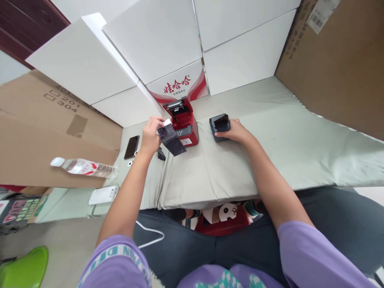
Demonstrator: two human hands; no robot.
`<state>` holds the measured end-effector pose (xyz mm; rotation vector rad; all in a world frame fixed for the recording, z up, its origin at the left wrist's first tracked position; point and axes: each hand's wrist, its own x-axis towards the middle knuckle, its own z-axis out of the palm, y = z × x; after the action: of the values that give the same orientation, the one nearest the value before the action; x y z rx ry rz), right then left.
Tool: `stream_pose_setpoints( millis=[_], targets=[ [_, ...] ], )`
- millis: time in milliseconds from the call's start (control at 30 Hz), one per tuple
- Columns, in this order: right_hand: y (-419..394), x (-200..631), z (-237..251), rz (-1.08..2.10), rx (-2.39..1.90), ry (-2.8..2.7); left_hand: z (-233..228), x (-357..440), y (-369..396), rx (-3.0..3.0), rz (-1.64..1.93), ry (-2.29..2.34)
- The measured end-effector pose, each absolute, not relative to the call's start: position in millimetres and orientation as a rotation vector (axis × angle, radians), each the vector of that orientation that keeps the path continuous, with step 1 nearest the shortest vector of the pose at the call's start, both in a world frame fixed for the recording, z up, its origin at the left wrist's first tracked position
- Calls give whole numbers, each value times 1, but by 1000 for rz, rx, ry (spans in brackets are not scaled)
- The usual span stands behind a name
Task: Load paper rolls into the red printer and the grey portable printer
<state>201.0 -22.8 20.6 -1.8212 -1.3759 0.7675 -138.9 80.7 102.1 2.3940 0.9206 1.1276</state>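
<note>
My left hand [151,134] is closed on a small paper roll, its white end showing at the fingertips; a dark, creased strip of paper [171,140] hangs from it. Just behind stands a red printer [194,135], its lid raised and its hollow inside showing; the strip covers part of its front. To the right, my right hand [235,131] grips the side of a small dark printer-like device [220,135] resting on the cloth. That device's top flap looks raised. Beside my left wrist lies a small black object [161,154] that I cannot make out.
Greenish-grey cloth covers the table [207,176]. White boxes [168,32] are stacked behind, with brown cartons [339,72] at both sides. On the left are a phone [131,147], a water bottle [87,167], a white power bank-like block [103,195] and small white rolls [130,163].
</note>
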Motion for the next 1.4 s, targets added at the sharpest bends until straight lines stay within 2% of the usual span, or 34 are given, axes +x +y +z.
stream_pose_setpoints(
  millis=[200,500,800,1400],
  targets=[
    [-22,201,20,765,-1830,-1377,94,-129,91,2491,1205,1047],
    [-20,201,15,735,-1816,-1364,84,-107,133,2212,935,1017],
    [-19,202,15,735,-1839,-1386,85,-79,151,2414,691,1121],
    [-20,201,17,758,-1838,-1374,78,-76,144,2351,895,1205]
  ],
)
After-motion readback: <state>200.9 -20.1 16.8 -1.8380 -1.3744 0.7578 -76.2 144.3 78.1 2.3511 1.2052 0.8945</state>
